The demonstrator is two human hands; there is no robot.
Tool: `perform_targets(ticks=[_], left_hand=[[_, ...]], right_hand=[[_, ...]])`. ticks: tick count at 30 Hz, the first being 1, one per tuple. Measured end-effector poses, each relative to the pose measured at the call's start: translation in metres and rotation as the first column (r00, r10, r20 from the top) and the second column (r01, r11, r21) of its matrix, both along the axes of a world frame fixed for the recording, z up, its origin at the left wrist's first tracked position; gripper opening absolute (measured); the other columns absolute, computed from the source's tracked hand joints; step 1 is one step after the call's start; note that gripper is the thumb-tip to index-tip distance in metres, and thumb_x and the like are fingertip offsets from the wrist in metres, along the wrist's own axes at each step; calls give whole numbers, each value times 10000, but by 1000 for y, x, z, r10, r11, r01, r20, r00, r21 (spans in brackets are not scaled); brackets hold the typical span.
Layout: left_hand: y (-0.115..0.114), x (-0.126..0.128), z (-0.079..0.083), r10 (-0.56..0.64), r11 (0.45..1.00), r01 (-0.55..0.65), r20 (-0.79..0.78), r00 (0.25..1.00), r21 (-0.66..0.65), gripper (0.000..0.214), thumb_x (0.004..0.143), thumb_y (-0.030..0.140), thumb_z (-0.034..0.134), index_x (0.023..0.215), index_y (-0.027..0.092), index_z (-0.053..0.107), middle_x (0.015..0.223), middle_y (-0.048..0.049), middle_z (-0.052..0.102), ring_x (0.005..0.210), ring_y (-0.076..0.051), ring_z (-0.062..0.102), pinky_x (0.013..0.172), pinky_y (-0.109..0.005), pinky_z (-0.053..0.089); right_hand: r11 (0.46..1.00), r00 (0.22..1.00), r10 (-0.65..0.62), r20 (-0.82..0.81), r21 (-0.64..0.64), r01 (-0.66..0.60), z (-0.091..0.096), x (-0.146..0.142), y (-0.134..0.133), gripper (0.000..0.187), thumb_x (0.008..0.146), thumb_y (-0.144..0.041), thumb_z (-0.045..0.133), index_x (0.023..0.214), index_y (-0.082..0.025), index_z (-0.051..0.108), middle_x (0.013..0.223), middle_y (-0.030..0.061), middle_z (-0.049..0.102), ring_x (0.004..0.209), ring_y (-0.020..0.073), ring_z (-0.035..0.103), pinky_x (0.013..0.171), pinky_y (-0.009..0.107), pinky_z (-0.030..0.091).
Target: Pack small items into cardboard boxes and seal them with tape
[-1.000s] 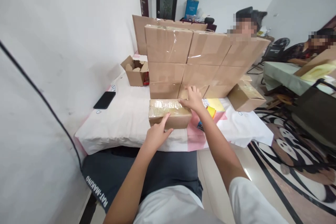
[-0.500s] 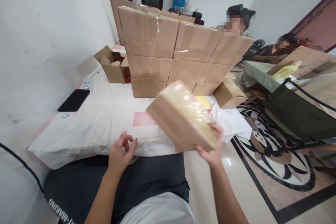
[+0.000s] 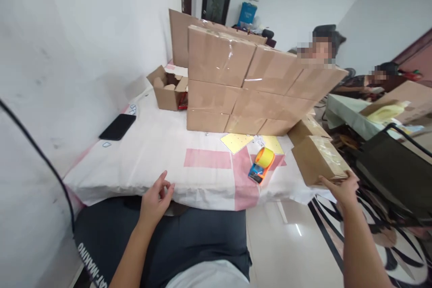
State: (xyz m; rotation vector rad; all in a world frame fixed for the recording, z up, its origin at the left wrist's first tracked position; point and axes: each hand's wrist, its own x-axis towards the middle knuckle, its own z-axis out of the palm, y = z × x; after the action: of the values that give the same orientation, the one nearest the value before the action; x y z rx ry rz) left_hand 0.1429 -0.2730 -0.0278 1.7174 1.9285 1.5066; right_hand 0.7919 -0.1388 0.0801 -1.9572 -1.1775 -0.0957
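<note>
Nearest us, white capitals on the dark cloth trousers [image 3: 199,238] seem to read "RAT-MAKING". Our left hand [image 3: 157,198] hangs at the near edge of the table with its white-and-pink cloth [image 3: 151,148], fingers loosely curled around nothing. Our right hand [image 3: 340,186] grips the near end of a brown, clear-taped cardboard box [image 3: 312,159] at the table's right side, thumb and fingers spread around the end, likely to steady it. The orange-and-blue tape dispenser with a yellow roll [image 3: 261,166] lies between our hands, handy to either; any print is too small to read. A second brown taped box [image 3: 299,134] sits just behind ours, presumably to group them. Beyond, the upright wall of brown cardboard boxes [image 3: 258,99] stands three rows high, probably aligned for stability.
</note>
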Motion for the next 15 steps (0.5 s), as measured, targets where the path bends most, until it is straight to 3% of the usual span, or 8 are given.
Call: perform_targets(ticks=[2,4,6,8,9,11,13,15], left_hand=[[-5,-7,-1,31,1000,-31,30,999,-4,461,939,410,590,1340,185,557,731,46,665,510,-95,532,612,-233,491],[-9,-20,-2,52,999,-51,60,997,-13,376,942,417,590,1241,194,631,697,47,655,518,-102,537,614,-235,495],[-8,-38,0,66,998,-63,78,995,-30,273,938,433,604,1056,206,700,672,41,655,544,-114,562,629,-241,499],[4,-61,8,79,997,-77,87,993,-23,265,941,446,608,897,209,717,658,30,657,579,-127,592,655,-250,505],[16,-73,14,81,997,-80,94,992,-5,287,953,447,591,865,207,722,675,19,665,616,-136,613,681,-256,512],[50,-95,32,79,995,-86,108,991,56,345,996,441,518,897,200,744,801,-20,701,744,-156,660,759,-272,532],[100,-113,52,86,989,-96,91,992,110,406,1028,436,436,1015,194,762,1089,-81,707,948,-187,682,868,-305,542],[160,-126,75,119,988,-119,-1,993,97,437,1032,442,405,1194,198,730,1389,-120,601,1138,-228,646,951,-347,530]], right_hand=[[989,990,-138,-14,-61,137,24,-12,16,1281,318,-871,806,1293,-74,569,1401,517,330,1392,644,316,942,772,297],[978,973,-211,92,17,210,48,-42,26,1289,386,-839,830,1381,-68,552,1449,533,283,1430,651,264,928,819,246],[989,963,-83,255,139,49,64,-94,35,1158,559,-779,811,1453,-103,518,1471,470,358,1467,571,300,997,772,289],[940,889,237,391,137,-311,68,-169,47,885,759,-688,720,1431,-137,550,1449,367,488,1461,463,399,1092,650,364],[865,805,418,421,86,-494,64,-214,54,729,821,-647,672,1362,-162,610,1432,301,550,1433,427,454,1139,614,363],[661,631,690,354,49,-749,49,-313,69,532,898,-556,613,1294,-203,649,1375,201,637,1336,359,568,1133,583,423],[449,426,865,265,-29,-893,27,-415,85,400,960,-423,560,1283,-212,664,1353,172,666,1264,309,629,1089,543,492],[295,214,934,287,-278,-914,8,-511,102,368,931,-274,585,1265,-171,698,1417,181,630,1365,313,556,1178,536,419]])
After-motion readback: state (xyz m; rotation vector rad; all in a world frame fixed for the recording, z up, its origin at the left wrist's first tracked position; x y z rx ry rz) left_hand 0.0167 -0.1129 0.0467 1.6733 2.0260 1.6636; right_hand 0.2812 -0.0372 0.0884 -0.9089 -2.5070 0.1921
